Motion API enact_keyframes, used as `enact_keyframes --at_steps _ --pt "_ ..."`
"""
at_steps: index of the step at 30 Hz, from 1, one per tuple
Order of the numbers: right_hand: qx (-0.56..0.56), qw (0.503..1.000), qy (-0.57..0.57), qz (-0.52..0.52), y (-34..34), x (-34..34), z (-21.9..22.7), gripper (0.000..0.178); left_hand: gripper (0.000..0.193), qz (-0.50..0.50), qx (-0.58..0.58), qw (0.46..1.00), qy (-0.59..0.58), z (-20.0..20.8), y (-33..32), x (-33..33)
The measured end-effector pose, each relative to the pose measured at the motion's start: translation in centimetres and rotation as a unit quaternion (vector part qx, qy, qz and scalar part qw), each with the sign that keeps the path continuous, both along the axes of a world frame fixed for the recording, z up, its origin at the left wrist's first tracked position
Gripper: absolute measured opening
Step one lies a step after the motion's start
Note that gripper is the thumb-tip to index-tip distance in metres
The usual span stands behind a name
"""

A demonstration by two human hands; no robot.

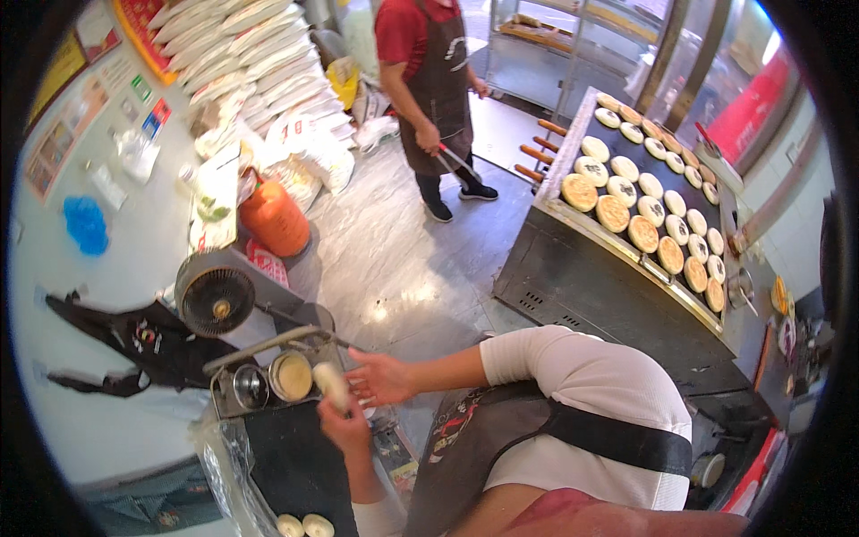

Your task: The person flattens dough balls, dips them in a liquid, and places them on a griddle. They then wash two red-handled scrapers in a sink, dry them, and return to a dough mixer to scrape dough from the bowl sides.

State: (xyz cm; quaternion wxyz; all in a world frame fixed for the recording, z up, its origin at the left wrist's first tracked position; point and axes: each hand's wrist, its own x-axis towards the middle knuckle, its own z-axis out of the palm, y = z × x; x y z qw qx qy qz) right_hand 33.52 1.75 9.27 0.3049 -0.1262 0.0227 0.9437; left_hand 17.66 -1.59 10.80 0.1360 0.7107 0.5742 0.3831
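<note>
White dough [331, 387] is held in the left hand [340, 428] beside the spread right hand [383, 378], and on the griddle [616, 140], far from both, some cakes [642, 234] are browned, many seem not done.

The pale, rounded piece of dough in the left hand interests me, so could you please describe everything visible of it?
The pale cream, thick, rounded piece of dough looks plain, though blur hides surface detail. It is seen partly edge-on, tilted, its upper end leaning left in the picture. The bare left hand holds its lower end; the bare, spread right hand is close beside it, whether touching I cannot tell. In the picture it appears just right of the round, tan-filled container.
</note>
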Motion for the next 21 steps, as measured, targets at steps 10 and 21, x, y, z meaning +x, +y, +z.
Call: enact_keyframes --at_steps 10,21 --pt "0.091 0.883 -0.154 -0.434 -1.8 35.1 3.3 0.039 0.042 -0.354 0.104 0.929 0.013 4.8 1.7 25.7" --pt "0.161 0.236 -0.781 -0.555 -5.8 80.6 2.3 0.053 0.029 -0.429 -0.066 0.899 0.062 1.0 -0.3 41.5"
